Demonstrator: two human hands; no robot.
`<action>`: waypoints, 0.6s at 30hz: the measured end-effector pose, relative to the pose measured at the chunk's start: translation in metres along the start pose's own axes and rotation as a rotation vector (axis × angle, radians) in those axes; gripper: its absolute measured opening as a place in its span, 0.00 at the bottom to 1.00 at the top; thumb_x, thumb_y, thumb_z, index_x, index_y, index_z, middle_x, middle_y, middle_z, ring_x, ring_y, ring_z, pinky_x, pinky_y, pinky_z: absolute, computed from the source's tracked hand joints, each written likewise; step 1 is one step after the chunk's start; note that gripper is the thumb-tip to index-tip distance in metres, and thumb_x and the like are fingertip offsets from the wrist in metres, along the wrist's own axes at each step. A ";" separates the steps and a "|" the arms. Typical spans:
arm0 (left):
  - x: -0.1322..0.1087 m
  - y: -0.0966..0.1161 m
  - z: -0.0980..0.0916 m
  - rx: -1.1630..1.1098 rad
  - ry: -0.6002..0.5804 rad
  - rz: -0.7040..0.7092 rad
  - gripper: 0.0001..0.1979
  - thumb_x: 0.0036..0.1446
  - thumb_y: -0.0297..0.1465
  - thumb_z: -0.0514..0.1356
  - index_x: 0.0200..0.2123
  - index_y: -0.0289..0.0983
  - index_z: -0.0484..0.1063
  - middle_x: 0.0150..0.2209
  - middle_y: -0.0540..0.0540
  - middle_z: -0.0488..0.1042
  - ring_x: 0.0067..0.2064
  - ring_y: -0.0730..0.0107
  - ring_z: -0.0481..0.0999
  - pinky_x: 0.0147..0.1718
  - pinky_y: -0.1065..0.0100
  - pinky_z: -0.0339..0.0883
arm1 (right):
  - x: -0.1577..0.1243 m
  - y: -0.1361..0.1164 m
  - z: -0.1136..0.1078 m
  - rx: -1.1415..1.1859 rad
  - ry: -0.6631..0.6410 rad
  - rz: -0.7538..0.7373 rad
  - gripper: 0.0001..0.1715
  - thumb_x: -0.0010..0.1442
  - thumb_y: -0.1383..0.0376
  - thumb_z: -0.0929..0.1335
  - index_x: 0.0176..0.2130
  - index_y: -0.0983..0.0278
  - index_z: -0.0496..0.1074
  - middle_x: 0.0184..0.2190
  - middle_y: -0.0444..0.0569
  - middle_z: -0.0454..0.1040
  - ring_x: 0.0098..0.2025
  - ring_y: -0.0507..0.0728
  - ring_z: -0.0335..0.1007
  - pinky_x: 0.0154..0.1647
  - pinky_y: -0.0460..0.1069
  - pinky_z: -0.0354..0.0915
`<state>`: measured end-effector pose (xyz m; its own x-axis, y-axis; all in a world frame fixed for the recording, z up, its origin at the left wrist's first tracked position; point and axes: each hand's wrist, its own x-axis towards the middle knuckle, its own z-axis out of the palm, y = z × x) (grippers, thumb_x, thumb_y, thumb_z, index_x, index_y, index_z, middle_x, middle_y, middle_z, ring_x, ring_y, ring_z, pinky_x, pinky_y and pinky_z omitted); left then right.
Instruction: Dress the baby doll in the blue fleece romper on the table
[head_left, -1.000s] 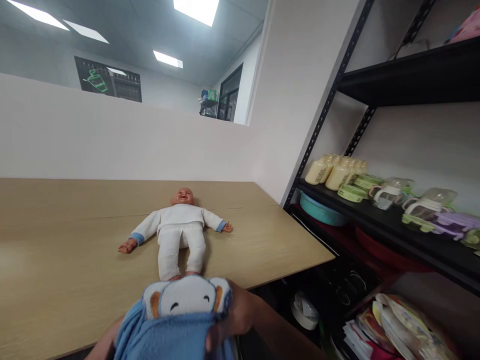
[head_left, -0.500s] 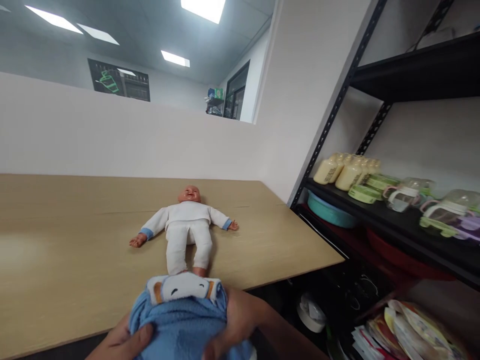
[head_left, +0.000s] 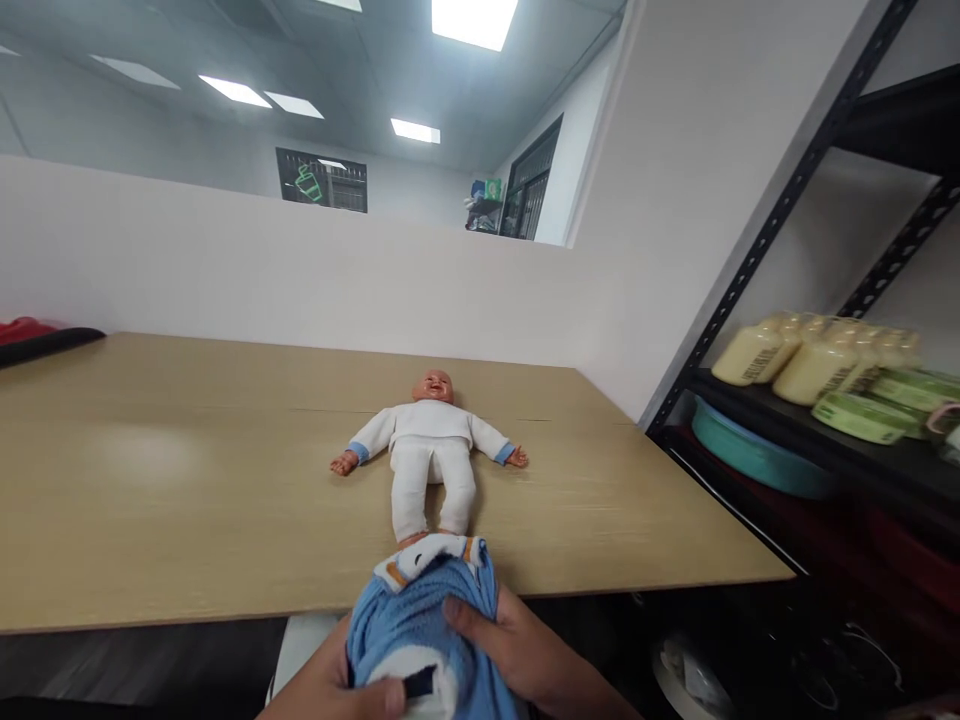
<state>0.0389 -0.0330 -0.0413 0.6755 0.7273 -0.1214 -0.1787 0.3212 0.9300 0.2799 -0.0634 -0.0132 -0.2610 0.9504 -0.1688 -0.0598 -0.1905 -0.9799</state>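
Observation:
A blue plush baby garment (head_left: 424, 615) with a white and orange animal-face trim is bunched up at the table's front edge. My left hand (head_left: 356, 692) grips its lower left side, the thumb on a white-lined opening with a dark patch. From the right, my right hand (head_left: 510, 640) is closed on the cloth, thumb on top and the other fingers hidden. Just beyond the garment a baby doll (head_left: 433, 440) lies on its back, arms spread, in a white top and trousers with blue cuffs. Its feet are partly hidden behind the cloth.
The wooden table (head_left: 225, 480) meets a white wall at the back. A black shelf rack (head_left: 757, 270) at the right bears cream bottles (head_left: 817, 360), green containers (head_left: 862, 416) and a teal basin (head_left: 757, 450). Something red (head_left: 26, 328) lies at the far left.
The view has swung left, so the doll and garment appear further right. My left hand has moved to the garment's white-lined opening, and the cloth is more bunched and tilted.

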 end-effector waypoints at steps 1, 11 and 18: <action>0.001 -0.001 0.000 -0.030 0.051 0.015 0.40 0.44 0.54 0.76 0.55 0.39 0.77 0.54 0.38 0.80 0.58 0.43 0.76 0.65 0.48 0.64 | -0.001 -0.002 0.000 0.006 -0.040 -0.005 0.39 0.62 0.43 0.75 0.64 0.58 0.72 0.62 0.52 0.76 0.68 0.65 0.69 0.73 0.60 0.58; 0.019 -0.004 0.031 0.307 0.312 -0.075 0.29 0.52 0.61 0.66 0.30 0.39 0.73 0.14 0.58 0.59 0.18 0.71 0.57 0.23 0.68 0.60 | 0.006 0.002 0.024 -0.008 0.071 -0.130 0.36 0.56 0.57 0.78 0.61 0.59 0.72 0.59 0.52 0.79 0.61 0.64 0.75 0.66 0.59 0.67; 0.020 0.001 0.019 0.613 0.518 0.136 0.16 0.63 0.48 0.57 0.36 0.40 0.70 0.19 0.54 0.70 0.24 0.62 0.71 0.30 0.65 0.66 | 0.024 0.014 0.023 -0.759 0.396 -0.295 0.31 0.57 0.70 0.69 0.61 0.63 0.74 0.59 0.58 0.78 0.64 0.68 0.73 0.69 0.62 0.65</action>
<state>0.0658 -0.0302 -0.0361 0.2324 0.9726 0.0010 0.2893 -0.0700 0.9547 0.2506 -0.0487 -0.0286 0.0228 0.9766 0.2139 0.6166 0.1546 -0.7719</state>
